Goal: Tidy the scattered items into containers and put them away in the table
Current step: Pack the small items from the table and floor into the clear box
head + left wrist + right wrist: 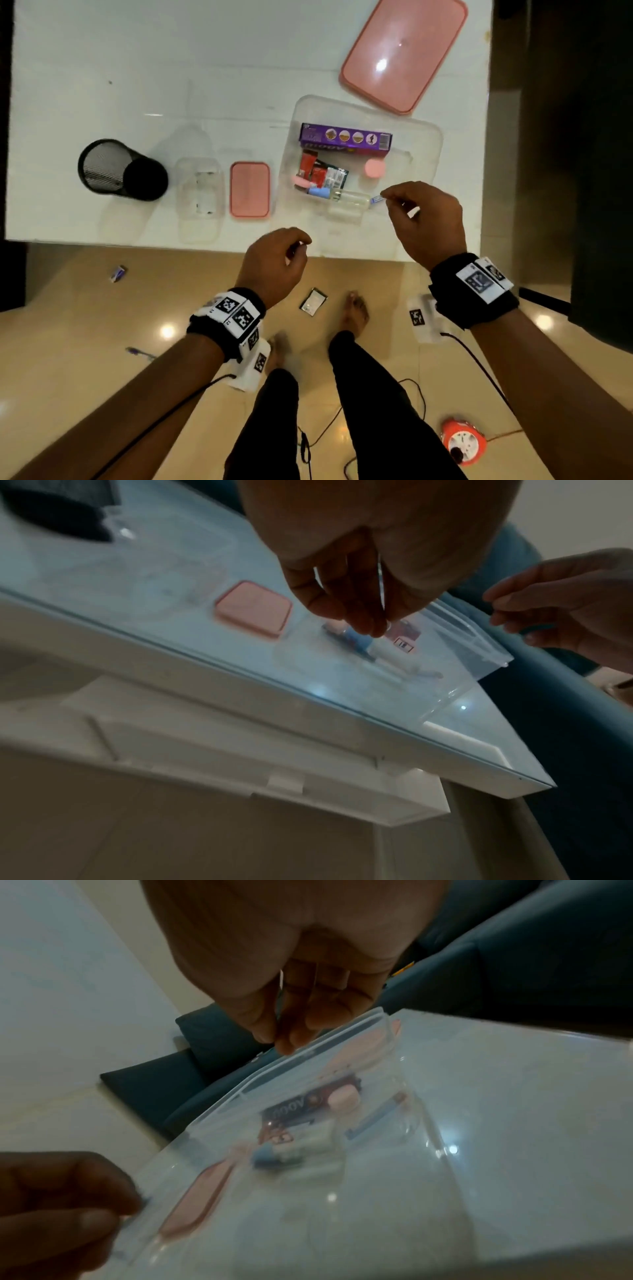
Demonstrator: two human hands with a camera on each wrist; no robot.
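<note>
A large clear container [421, 144] stands on the white table [102, 222]. It holds a purple box [346, 137], tubes, sachets, a pink-capped jar [374, 168] and a clear bottle [349, 198]. My right hand [385, 197] hovers over the container's near right corner and pinches a small blue-and-white item [375, 198] between thumb and fingertips. My left hand [299, 245] hangs at the table's front edge with fingers curled against the thumb, pinching something small that is mostly hidden. In the left wrist view its fingertips [369, 626] sit above the container [462, 696].
A black mesh cup [120, 169] lies on its side at left, beside a small clear box [200, 192] and its pink lid [250, 189]. The large pink lid [404, 54] lies at the back. On the floor are a small eraser-like item [118, 273], a dark packet [313, 301], a purple pen [140, 353], cables and an orange reel [464, 442].
</note>
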